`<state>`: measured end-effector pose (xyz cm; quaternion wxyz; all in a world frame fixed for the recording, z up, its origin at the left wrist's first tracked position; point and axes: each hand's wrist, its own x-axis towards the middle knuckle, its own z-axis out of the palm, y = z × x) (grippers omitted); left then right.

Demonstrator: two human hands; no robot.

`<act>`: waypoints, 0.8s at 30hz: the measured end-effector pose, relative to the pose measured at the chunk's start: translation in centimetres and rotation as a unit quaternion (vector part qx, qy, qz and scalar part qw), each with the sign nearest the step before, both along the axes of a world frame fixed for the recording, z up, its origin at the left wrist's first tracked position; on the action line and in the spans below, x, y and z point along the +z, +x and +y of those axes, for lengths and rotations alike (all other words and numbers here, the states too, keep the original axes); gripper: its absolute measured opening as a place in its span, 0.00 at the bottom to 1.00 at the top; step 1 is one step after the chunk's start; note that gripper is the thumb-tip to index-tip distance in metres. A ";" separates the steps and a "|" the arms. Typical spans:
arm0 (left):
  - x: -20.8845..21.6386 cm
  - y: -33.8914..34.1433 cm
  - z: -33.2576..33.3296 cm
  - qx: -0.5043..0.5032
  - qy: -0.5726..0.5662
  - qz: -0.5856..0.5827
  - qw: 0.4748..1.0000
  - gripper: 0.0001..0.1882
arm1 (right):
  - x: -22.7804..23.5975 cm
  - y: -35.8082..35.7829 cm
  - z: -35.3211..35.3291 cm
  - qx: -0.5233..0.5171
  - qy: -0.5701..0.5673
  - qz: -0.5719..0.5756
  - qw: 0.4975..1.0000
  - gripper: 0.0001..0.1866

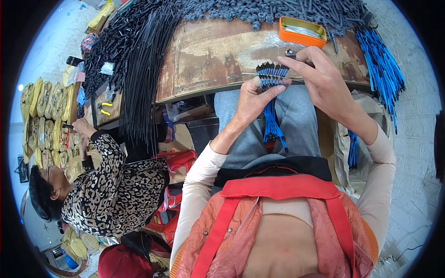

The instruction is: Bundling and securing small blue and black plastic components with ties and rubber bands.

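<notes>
My left hand (252, 99) grips a bundle of blue rods with black tips (271, 111), held fanned out at the front edge of the worn wooden table (208, 55); the rods hang down over my grey trousers. My right hand (320, 76) is at the black tips from the right, fingers pinched on a thin metal pin (252, 74) that lies across the tips. An orange tray (301, 32) with thin metal pins stands just beyond my right hand.
A heap of grey-black small parts (269, 11) covers the table's far side. More blue rods (382, 65) hang off the right edge. Long black rods (143, 69) drape over the left edge. A person in a spotted top (111, 185) sits at my left, working.
</notes>
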<state>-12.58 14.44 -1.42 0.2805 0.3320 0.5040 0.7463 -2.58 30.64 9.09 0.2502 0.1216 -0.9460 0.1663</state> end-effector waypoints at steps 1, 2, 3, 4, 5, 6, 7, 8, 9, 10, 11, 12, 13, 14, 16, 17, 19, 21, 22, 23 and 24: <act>0.0 0.0 0.0 0.000 0.000 0.000 1.000 0.10 | -0.2 -0.1 0.0 0.005 0.005 0.018 1.000 0.30; -0.1 0.0 0.0 0.001 -0.001 0.002 1.000 0.10 | -0.3 -0.2 0.1 0.005 0.005 0.018 1.000 0.30; -0.1 -0.1 0.0 0.002 -0.001 0.005 1.000 0.10 | -0.5 -0.4 0.1 0.012 0.001 0.035 0.999 0.29; -0.2 -0.1 0.0 0.002 -0.001 0.005 1.000 0.10 | -0.6 -0.5 0.2 0.021 -0.004 0.052 0.998 0.28; -0.2 -0.1 0.0 0.002 0.001 0.000 1.000 0.10 | -0.5 -0.5 0.2 0.021 -0.004 0.052 0.998 0.28; -0.3 -0.2 0.0 0.001 0.003 -0.004 1.000 0.10 | -0.3 -0.5 0.1 0.010 0.013 0.053 0.998 0.28; -0.3 -0.2 0.0 0.001 0.003 -0.005 1.000 0.10 | -0.3 -0.4 0.1 -0.001 0.029 0.055 0.998 0.27; -0.3 -0.2 0.0 0.001 0.007 -0.006 1.000 0.10 | -0.3 -0.4 0.1 -0.001 0.029 0.054 0.998 0.27; -0.4 -0.3 0.0 0.001 0.010 -0.007 1.000 0.10 | -0.4 -0.5 0.1 -0.007 0.032 0.058 0.998 0.27; -0.4 -0.3 0.1 0.000 0.010 -0.008 1.000 0.10 | -0.4 -0.5 0.1 -0.013 0.036 0.061 0.997 0.26; -0.4 -0.4 0.1 0.000 0.013 -0.013 1.000 0.10 | -0.4 -0.5 0.2 -0.014 0.037 0.061 0.997 0.26; -0.3 -0.4 0.2 0.000 0.016 -0.018 1.000 0.10 | -0.2 -0.5 0.3 -0.012 0.051 0.062 0.997 0.26; -0.2 -0.4 0.2 -0.001 0.016 -0.018 1.000 0.10 | -0.1 -0.5 0.5 -0.010 0.065 0.064 0.996 0.26; -0.1 -0.4 0.2 0.002 0.010 -0.015 1.000 0.10 | -0.1 -0.6 0.5 -0.011 0.065 0.063 0.996 0.26; -0.1 -0.4 0.2 0.006 0.005 -0.010 1.000 0.10 | -0.1 -0.8 0.5 -0.006 -0.033 0.031 0.999 0.24; -0.1 -0.5 0.2 0.006 0.005 -0.012 1.000 0.10 | -0.1 -0.7 0.7 -0.005 -0.033 0.031 0.999 0.24; -0.1 -0.5 0.2 0.006 0.005 -0.013 1.000 0.10 | -0.1 -0.4 1.0 0.002 -0.065 -0.009 0.998 0.23; 0.2 -0.5 0.3 0.014 0.006 -0.004 1.000 0.10 | 0.1 -0.2 1.1 -0.005 -0.035 0.006 0.999 0.23; 0.2 -0.4 0.2 0.014 0.006 -0.003 1.000 0.10 | 0.2 -0.1 1.1 -0.010 -0.006 0.021 1.000 0.23; 0.3 -0.4 0.2 0.013 0.001 0.007 1.000 0.10 | 0.2 0.0 1.1 -0.010 -0.006 0.022 1.000 0.23; 0.3 -0.2 0.2 0.013 -0.005 0.018 1.000 0.10 | 0.3 0.2 1.0 -0.015 0.004 0.023 1.000 0.23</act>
